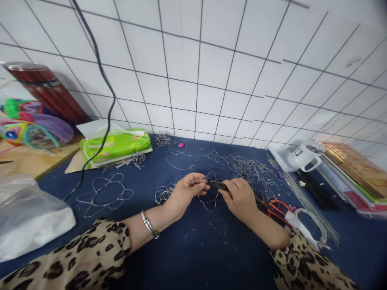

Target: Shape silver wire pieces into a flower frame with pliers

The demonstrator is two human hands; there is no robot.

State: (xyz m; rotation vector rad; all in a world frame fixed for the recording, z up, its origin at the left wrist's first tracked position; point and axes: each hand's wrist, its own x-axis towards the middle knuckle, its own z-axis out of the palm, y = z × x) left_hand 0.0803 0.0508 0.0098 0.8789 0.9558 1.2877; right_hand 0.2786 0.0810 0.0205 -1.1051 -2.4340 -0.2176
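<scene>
Near the middle of the dark blue cloth, my left hand [188, 193] pinches a thin wire shape [214, 209] with several loops. My right hand [240, 199] is closed round dark pliers [218, 185], whose jaws point left at the wire beside my left fingertips. Whether the jaws grip the wire is too small to tell. A finished-looking wire flower shape [110, 193] with small pink beads lies flat to the left. Just left of my left hand sits a coil of wire [164, 194], partly hidden behind it.
Tangled wire [249, 169] lies behind my right hand. Orange-handled scissors [278, 209] and straight wires [314, 209] are at the right, near a white mug [306, 155]. A green tissue pack [117, 147], a black cable [113, 96] and a plastic bag [33, 217] stand left.
</scene>
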